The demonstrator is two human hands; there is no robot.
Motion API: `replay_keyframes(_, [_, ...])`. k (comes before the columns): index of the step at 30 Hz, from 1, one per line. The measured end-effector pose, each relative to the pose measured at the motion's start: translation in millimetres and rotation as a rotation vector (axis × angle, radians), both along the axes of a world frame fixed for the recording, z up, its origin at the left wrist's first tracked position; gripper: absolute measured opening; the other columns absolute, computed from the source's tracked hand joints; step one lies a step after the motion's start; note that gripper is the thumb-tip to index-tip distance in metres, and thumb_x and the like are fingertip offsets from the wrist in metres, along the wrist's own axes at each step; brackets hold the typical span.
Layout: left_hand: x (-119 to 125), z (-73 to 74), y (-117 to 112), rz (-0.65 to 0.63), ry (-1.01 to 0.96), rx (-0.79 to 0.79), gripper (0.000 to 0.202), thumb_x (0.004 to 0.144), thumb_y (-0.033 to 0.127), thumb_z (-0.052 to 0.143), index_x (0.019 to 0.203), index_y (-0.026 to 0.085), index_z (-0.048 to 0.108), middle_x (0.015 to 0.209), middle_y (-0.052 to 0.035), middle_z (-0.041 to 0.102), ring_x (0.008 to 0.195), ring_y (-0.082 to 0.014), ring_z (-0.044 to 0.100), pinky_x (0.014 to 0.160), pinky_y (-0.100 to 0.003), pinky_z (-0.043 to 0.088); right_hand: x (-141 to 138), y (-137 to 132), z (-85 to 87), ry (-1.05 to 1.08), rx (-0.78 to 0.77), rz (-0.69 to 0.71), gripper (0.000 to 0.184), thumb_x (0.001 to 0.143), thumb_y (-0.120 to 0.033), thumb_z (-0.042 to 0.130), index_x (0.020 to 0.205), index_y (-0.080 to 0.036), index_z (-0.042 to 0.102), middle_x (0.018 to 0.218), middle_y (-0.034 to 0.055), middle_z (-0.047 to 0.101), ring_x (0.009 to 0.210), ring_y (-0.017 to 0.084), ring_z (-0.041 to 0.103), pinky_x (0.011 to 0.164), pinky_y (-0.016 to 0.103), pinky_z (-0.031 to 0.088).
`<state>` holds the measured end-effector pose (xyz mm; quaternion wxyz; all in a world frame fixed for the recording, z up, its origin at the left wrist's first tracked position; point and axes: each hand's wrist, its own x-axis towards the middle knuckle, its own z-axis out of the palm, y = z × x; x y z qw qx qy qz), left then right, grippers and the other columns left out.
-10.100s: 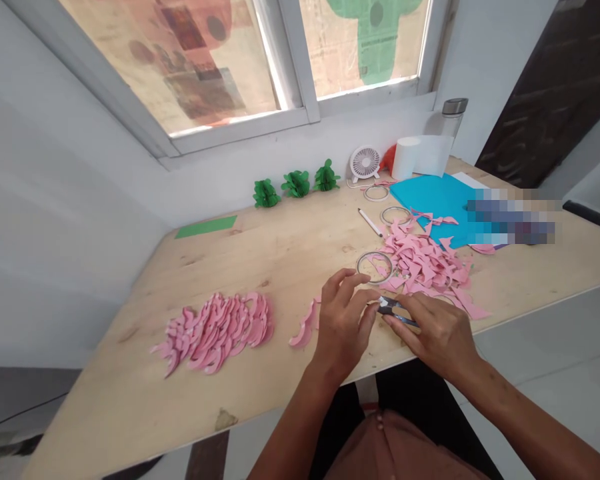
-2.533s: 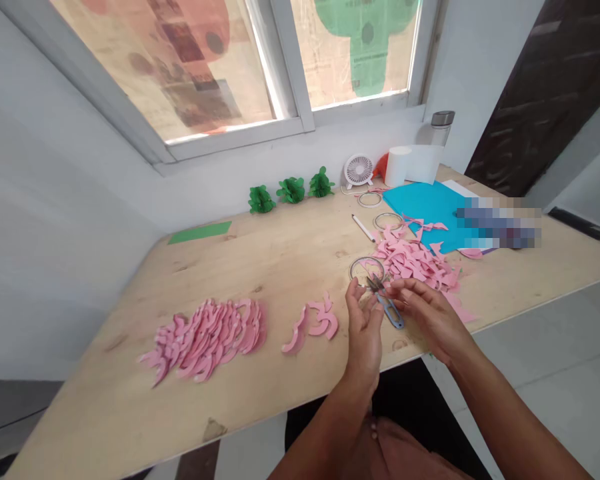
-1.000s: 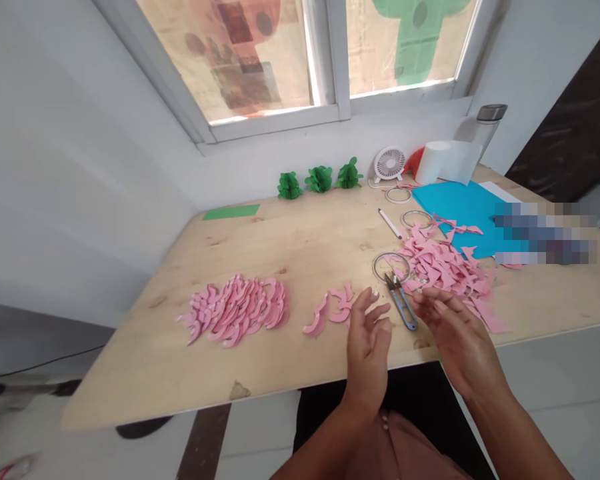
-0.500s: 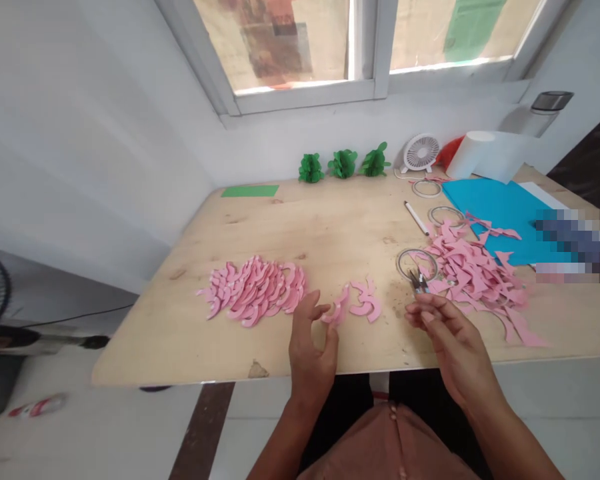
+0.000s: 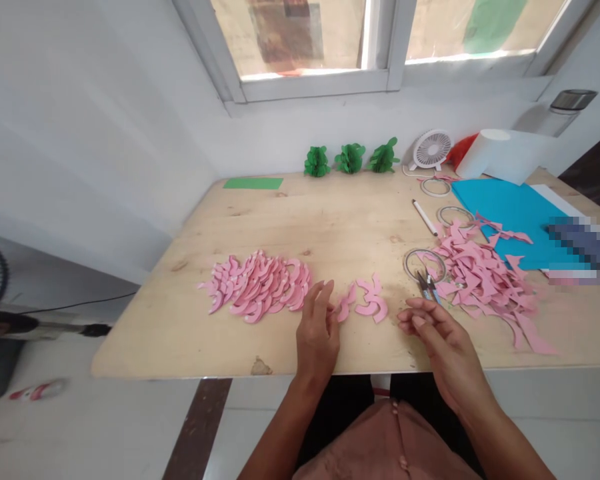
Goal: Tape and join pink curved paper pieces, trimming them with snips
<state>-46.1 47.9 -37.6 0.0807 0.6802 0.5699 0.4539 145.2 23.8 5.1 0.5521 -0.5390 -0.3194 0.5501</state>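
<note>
My left hand is at the table's near side, its fingers curved and held apart from the thumb, with nothing seen between them. Beside its fingertips lies a small curved pink paper piece; whether they touch is hard to tell. Just right of that are a few more curved pink pieces. A big heap of pink paper curves spreads to the left of this hand. My right hand has thumb and fingers pressed together; anything in them is hidden. Scissors lie just beyond it, near pink scraps.
Rings of tape and a white pen lie on the right. Blue sheets are behind the scraps. Along the wall stand green paper shapes, a small white fan and a white roll. A green strip lies back left.
The view has shifted slightly. My left hand's fingers have drawn nearer its thumb. My right hand has moved a little left, away from the scissors.
</note>
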Motion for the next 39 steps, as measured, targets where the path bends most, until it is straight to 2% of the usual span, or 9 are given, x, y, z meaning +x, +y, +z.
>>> replay_keyframes(3, [1,6.7,3,0.055,-0.017,0.069,0.046,0.086,0.007,0.047,0.129,0.023,0.047,0.124,-0.0134,0.055,0.080,-0.0145,0.064,0.077,-0.033,0.056,-3,2,0.9,0.009,-0.005,0.007,0.029,0.074,-0.040,0.072,0.097,-0.023,0.065,0.086,0.0043,0.068,0.084,0.019,0.061,0.079,0.032,0.049])
replay_keyframes(8, [6,18.8,-5,0.098,-0.030,0.162,0.047,0.086,0.007,0.050,0.130,0.022,0.047,0.119,-0.0130,0.057,0.099,-0.0198,0.061,0.083,-0.038,0.054,-15,12,3.6,-0.005,0.032,0.024,0.031,0.074,-0.038,0.072,0.100,-0.024,0.062,0.089,0.0033,0.067,0.086,0.018,0.061,0.081,0.032,0.048])
replay_keyframes(11, [13,23.8,-13,0.102,-0.058,0.204,0.049,0.085,0.005,0.053,0.131,0.022,0.046,0.123,-0.0140,0.055,0.107,-0.0220,0.057,0.085,-0.039,0.054,-26,19,3.5,0.014,0.054,-0.013,0.042,0.071,-0.035,0.074,0.109,-0.026,0.057,0.099,0.0030,0.065,0.093,0.019,0.061,0.084,0.033,0.048])
replay_keyframes(15, [26,24.5,-25,0.057,-0.112,0.262,0.056,0.085,0.002,0.052,0.135,0.026,0.041,0.129,-0.0136,0.050,0.099,-0.0186,0.061,0.079,-0.036,0.056,-40,24,2.3,0.092,0.051,-0.052,0.061,0.067,-0.030,0.076,0.121,-0.030,0.048,0.104,0.0027,0.062,0.092,0.018,0.062,0.082,0.033,0.050])
replay_keyframes(18, [34,22.0,-32,0.010,-0.171,0.278,0.059,0.085,0.000,0.051,0.136,0.028,0.039,0.132,-0.0132,0.045,0.089,-0.0145,0.062,0.075,-0.033,0.057,-45,26,2.8,0.098,0.083,-0.110,0.065,0.066,-0.028,0.075,0.124,-0.030,0.046,0.103,0.0018,0.061,0.085,0.015,0.061,0.076,0.029,0.050])
replay_keyframes(22, [40,20.8,-37,-0.027,-0.201,0.251,0.060,0.084,0.000,0.050,0.136,0.028,0.039,0.130,-0.0136,0.047,0.104,-0.0205,0.060,0.080,-0.037,0.056,-42,28,4.5,0.047,0.138,-0.154,0.065,0.065,-0.025,0.073,0.124,-0.029,0.045,0.097,0.0002,0.061,0.074,0.012,0.059,0.064,0.024,0.048])
replay_keyframes(26, [43,25.6,-34,-0.040,-0.150,0.199,0.064,0.083,0.005,0.053,0.140,0.025,0.032,0.132,-0.0152,0.049,0.129,-0.0285,0.042,0.096,-0.050,0.047,-38,27,4.1,-0.003,0.209,-0.105,0.063,0.068,-0.021,0.070,0.125,-0.030,0.044,0.098,0.0011,0.060,0.072,0.012,0.059,0.067,0.026,0.050])
replay_keyframes(34, [46,44.2,-15,-0.183,-0.113,0.077,0.062,0.087,0.009,0.049,0.142,0.026,0.027,0.140,-0.0142,0.043,0.129,-0.0259,0.044,0.101,-0.047,0.044,-36,20,1.8,-0.128,0.247,0.036,0.062,0.074,-0.022,0.070,0.129,-0.034,0.043,0.104,0.0019,0.059,0.073,0.013,0.061,0.076,0.032,0.053])
replay_keyframes(39, [47,42.5,-18,-0.297,-0.069,-0.032,0.070,0.083,0.005,0.049,0.144,0.027,0.024,0.147,-0.0131,0.034,0.137,-0.0273,0.032,0.104,-0.048,0.042,-31,24,-2.8,-0.148,0.246,0.018,0.061,0.075,-0.023,0.069,0.129,-0.034,0.043,0.106,0.0026,0.057,0.075,0.013,0.061,0.072,0.030,0.053])
